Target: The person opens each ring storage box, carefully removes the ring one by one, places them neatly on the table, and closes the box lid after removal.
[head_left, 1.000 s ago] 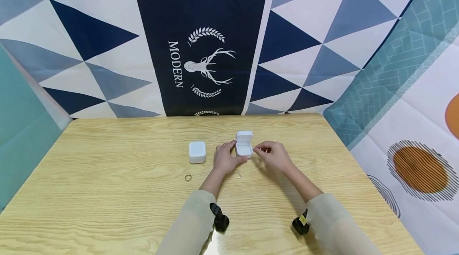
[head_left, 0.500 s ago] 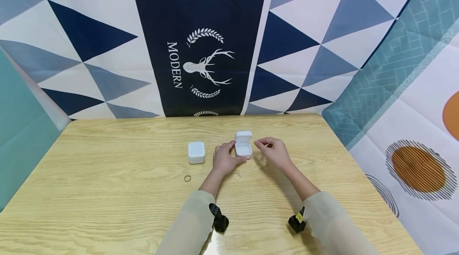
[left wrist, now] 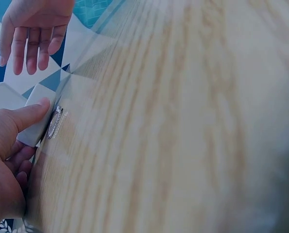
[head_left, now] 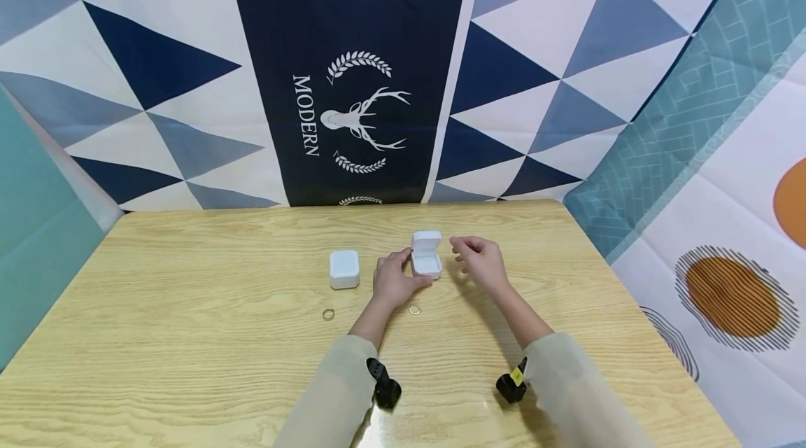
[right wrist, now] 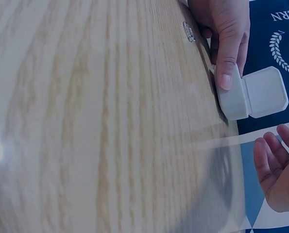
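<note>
Two white boxes sit on the worktop (head_left: 189,336): the open box (head_left: 427,254) at centre, gripped by the left hand (head_left: 393,278), thumb along its front, and a shut box (head_left: 344,269) well to its left. The right hand (head_left: 481,262) hovers just right of the open box, fingers relaxed, holding nothing. One ring (head_left: 414,309) lies by the left hand, another ring (head_left: 328,313) near the shut box.

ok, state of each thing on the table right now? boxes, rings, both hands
Open ring box: lid up, upright on the table, held at its base.
Closed ring box: lid shut, untouched.
Ring by the left hand: flat on the table, loose.
Far-left ring: flat on the table, loose.
Left hand: grips the open box's base.
Right hand: holds nothing, fingers relaxed, beside the box.
</note>
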`<action>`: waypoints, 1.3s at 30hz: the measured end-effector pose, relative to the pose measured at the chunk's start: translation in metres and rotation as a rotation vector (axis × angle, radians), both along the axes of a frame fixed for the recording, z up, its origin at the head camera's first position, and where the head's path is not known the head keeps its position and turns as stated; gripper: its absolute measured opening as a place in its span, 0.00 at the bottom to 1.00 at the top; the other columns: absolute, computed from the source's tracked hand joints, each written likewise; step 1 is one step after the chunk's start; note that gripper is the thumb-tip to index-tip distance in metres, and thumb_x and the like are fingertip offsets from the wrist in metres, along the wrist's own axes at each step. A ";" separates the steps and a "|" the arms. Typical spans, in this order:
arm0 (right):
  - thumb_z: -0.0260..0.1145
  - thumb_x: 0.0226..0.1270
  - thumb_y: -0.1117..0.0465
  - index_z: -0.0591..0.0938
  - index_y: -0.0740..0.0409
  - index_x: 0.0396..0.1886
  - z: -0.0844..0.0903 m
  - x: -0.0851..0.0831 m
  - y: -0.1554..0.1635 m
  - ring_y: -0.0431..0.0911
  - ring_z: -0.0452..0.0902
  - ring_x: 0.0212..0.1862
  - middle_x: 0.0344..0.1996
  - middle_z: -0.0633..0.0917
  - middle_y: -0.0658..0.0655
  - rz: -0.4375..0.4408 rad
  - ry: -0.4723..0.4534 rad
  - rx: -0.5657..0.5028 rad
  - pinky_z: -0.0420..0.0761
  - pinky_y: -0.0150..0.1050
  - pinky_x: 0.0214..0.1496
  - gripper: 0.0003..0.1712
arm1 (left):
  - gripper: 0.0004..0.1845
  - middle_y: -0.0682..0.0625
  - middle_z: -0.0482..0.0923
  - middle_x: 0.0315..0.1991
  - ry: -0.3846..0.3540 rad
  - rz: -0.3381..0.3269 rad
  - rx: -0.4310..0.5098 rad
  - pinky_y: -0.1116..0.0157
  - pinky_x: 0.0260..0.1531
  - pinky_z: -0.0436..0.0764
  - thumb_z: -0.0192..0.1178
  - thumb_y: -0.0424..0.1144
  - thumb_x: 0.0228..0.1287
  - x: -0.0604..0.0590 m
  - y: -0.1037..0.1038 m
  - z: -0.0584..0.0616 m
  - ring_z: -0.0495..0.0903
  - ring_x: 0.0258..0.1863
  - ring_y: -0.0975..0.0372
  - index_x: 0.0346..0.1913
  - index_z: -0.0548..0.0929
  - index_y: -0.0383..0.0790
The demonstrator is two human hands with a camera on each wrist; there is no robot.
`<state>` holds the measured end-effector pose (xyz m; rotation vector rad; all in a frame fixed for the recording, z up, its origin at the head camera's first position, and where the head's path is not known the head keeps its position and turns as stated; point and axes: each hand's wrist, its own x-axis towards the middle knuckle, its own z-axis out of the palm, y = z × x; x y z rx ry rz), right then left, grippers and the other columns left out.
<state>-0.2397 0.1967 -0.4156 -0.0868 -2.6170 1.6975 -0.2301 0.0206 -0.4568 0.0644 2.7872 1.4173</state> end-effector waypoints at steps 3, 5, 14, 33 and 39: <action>0.58 0.67 0.47 0.80 0.66 0.51 0.000 0.001 -0.001 0.56 0.80 0.45 0.46 0.83 0.68 -0.005 -0.002 -0.015 0.83 0.43 0.39 0.27 | 0.40 0.44 0.73 0.61 0.011 -0.001 -0.006 0.53 0.59 0.66 0.72 0.51 0.47 0.000 0.000 -0.001 0.67 0.57 0.51 0.64 0.71 0.41; 0.58 0.67 0.47 0.80 0.65 0.51 -0.001 0.000 -0.001 0.55 0.80 0.45 0.46 0.83 0.68 -0.010 0.001 -0.023 0.83 0.42 0.39 0.26 | 0.40 0.45 0.73 0.61 0.011 -0.002 -0.006 0.53 0.58 0.67 0.72 0.51 0.46 0.000 0.000 -0.001 0.67 0.56 0.51 0.64 0.71 0.41; 0.60 0.66 0.49 0.81 0.67 0.49 -0.002 -0.005 -0.008 0.54 0.81 0.44 0.44 0.83 0.68 -0.062 0.055 -0.099 0.84 0.42 0.38 0.25 | 0.41 0.45 0.72 0.62 -0.001 -0.001 -0.001 0.54 0.59 0.66 0.72 0.51 0.47 -0.001 -0.001 -0.001 0.67 0.57 0.52 0.65 0.70 0.41; 0.58 0.67 0.46 0.75 0.65 0.58 0.004 -0.014 -0.021 0.58 0.75 0.55 0.53 0.78 0.68 -0.010 -0.041 -0.180 0.77 0.52 0.56 0.30 | 0.40 0.45 0.73 0.61 0.004 -0.002 -0.004 0.54 0.58 0.67 0.72 0.50 0.47 0.001 -0.001 0.002 0.67 0.56 0.51 0.64 0.71 0.40; 0.57 0.68 0.46 0.72 0.65 0.61 0.006 -0.015 -0.024 0.58 0.73 0.58 0.57 0.76 0.67 0.009 -0.089 -0.194 0.75 0.52 0.58 0.32 | 0.41 0.44 0.73 0.61 0.003 -0.002 -0.003 0.54 0.59 0.66 0.72 0.50 0.46 0.001 -0.001 0.002 0.67 0.57 0.51 0.64 0.71 0.40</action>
